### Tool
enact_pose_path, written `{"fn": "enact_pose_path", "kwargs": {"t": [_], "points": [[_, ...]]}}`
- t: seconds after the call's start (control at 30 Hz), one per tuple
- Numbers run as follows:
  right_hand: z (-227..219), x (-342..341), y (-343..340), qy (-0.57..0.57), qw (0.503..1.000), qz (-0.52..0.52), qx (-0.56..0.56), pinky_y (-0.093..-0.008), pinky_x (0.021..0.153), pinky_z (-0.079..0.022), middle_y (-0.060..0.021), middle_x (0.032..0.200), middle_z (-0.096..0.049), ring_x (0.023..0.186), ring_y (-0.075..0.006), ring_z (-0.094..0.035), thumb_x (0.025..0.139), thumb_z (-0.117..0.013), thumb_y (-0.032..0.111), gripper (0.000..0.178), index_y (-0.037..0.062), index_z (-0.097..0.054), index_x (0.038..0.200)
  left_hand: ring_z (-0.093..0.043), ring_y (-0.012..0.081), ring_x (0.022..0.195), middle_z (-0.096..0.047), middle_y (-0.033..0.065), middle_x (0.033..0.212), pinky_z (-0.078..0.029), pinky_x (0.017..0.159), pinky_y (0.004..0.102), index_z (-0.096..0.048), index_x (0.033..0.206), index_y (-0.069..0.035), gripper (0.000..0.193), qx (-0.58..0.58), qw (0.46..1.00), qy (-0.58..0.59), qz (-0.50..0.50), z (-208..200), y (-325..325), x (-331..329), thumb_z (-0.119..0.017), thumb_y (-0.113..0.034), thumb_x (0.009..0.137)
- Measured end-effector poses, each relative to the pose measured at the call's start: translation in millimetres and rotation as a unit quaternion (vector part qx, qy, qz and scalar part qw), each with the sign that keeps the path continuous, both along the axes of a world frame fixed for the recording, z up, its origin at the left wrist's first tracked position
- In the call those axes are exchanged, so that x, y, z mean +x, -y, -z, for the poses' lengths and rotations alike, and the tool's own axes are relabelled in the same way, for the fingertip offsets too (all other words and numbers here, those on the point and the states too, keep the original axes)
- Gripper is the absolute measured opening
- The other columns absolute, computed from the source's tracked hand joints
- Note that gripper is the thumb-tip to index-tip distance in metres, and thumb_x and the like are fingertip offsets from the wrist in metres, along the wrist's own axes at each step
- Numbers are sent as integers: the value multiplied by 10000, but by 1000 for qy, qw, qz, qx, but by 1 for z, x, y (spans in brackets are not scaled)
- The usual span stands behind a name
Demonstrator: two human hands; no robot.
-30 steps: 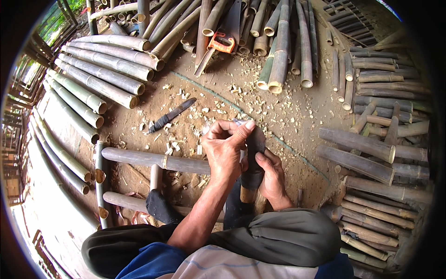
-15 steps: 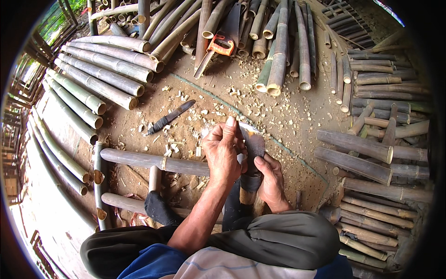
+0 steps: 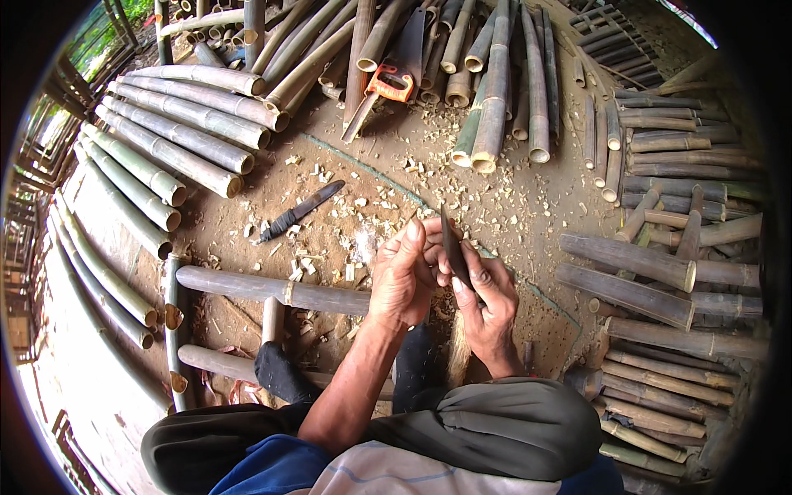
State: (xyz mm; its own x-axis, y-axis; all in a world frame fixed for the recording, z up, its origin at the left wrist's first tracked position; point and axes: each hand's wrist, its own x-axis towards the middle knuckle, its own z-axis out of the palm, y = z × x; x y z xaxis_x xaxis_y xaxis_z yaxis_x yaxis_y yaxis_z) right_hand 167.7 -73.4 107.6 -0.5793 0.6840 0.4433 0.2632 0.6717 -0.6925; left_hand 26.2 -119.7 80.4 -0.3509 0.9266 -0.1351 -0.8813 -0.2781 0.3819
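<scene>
Blade [image 3: 454, 254], dark and near the middle of the frame, has its lower end hidden by the right hand [image 3: 488, 301]. Half a second ago its broad face showed; now it appears narrow, nearly edge-on. The right hand grasps it between thumb and fingers. The left hand [image 3: 399, 276] curls beside it; whether it pinches anything, I cannot tell.

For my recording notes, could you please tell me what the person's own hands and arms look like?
The left hand and the right hand are both bare: no gloves, and no watch or wristband visible. The left forearm is uncovered, while the right forearm is mostly hidden by the dark trouser knee. Blue cloth, possibly a sleeve, shows near the lower edge.
</scene>
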Motion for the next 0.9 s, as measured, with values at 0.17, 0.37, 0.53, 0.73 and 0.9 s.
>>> {"fn": "enact_pose_path", "kwargs": {"t": [0.17,0.37,0.53,0.73,0.9], "points": [[-13,2,-2,86,980,42,175,-409,836,-456,-59,939,-614,850,-252,-605,727,-771,136,637,194,-681,1354,-664,136,868,-715,65,1061,-501,639,263,-659,1195,-33,573,72,997,14,30,15,-1,0,-746,-503,878],[-16,3,-1,113,973,37,198,-408,830,-455,-54,926,-609,845,-244,-599,731,-785,133,629,205,-686,1348,-687,175,894,-722,73,1045,-556,711,318,-666,1153,-62,436,74,995,59,30,13,1,0,-800,-368,874],[-14,3,-1,101,976,32,188,-407,820,-451,-55,916,-604,837,-248,-595,710,-814,127,663,225,-682,1352,-679,235,1049,-712,71,1110,-538,964,431,-671,1145,-67,527,59,995,53,62,16,4,-6,-824,-453,821],[-18,4,0,98,982,2,164,-419,844,-439,-54,920,-599,858,-258,-593,681,-821,106,675,236,-694,1331,-659,264,1101,-705,95,1124,-512,1006,457,-676,1143,-85,540,60,989,111,70,21,7,-11,-781,-516,836],[-28,4,2,124,975,-37,182,-427,860,-431,-51,916,-596,879,-266,-592,643,-819,71,686,221,-709,1303,-666,258,957,-674,112,951,-554,876,420,-653,965,-54,374,112,987,92,73,27,6,-27,-821,-369,854]]}}
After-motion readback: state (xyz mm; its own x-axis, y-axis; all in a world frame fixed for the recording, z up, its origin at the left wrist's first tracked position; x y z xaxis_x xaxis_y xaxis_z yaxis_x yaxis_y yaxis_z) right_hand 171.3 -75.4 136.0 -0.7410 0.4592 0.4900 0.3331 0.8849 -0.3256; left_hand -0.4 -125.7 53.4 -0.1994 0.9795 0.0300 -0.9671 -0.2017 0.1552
